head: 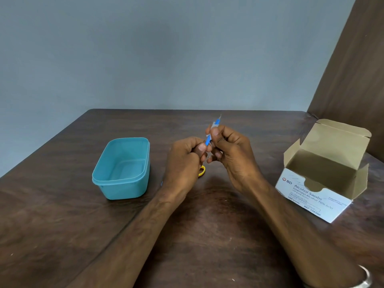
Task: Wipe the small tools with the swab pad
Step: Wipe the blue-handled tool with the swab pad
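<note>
Hands meet above the bench (pixel 207 235): left grip (pixel 185 161) pinches a blue-handled tool (pixel 208 139) at its base, right grip (pixel 230 148) presses a swab pad (pixel 213 125) around its shaft, apparently mid-wipe; next likely a stroke toward the tip. Left of the hands, the teal tub (pixel 122 183) looks empty; right, the alcohol swab box (pixel 324 179) is open, contents unseen.

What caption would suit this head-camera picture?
Both hands wipe a blue tool with a swab pad, between a teal tub and an open swab box.
</note>
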